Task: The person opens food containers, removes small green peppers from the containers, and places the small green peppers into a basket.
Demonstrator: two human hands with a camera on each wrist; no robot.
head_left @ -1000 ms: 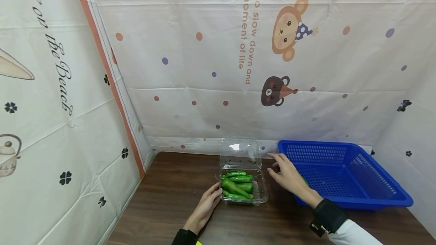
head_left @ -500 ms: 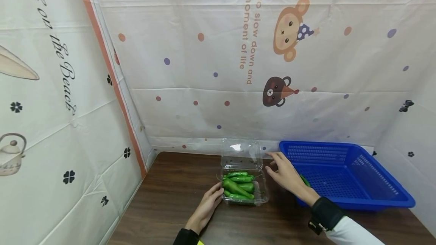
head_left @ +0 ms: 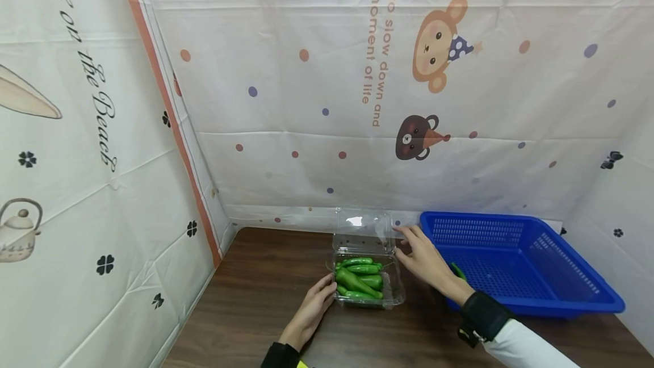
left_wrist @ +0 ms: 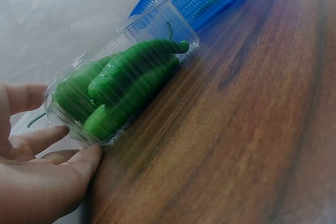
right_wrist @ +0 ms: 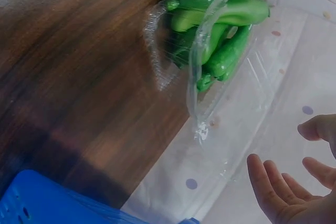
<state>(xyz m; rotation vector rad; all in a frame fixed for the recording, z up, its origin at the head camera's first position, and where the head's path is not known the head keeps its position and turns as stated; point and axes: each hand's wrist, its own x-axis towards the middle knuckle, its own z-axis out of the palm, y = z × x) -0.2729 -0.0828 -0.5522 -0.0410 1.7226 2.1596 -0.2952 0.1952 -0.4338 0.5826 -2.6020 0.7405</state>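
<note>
1. Nearest to me, the left hand (head_left: 313,306) rests on the wooden table (head_left: 245,300), its fingers loosely extended against the left wall of the clear plastic clamshell box (head_left: 369,285). The left wrist view shows the fingertips touching that wall. They steady it and do not wrap around it.

2. The box sits at mid-table, just left of the blue basket (head_left: 516,266). It is filled with green peppers (head_left: 360,280) lying side by side. Its hinged lid (head_left: 363,230) stands up at the back.

3. A little beyond, the right hand (head_left: 424,257) hovers at the box's right rear corner. Its fingers are spread and relaxed and hold nothing. From the head view I cannot tell whether its fingertips touch the lid's edge. The right wrist view shows a gap between them.

4. My reading is that the box is opened and braced, and the peppers have not been lifted yet.

5. The next move seems to call for the right hand to come over the open tray and close on a single pepper, while the left hand keeps the light box from sliding.

6. Farthest off, something small and green shows at the basket's near edge behind the right wrist. I cannot make out what it is.
</note>
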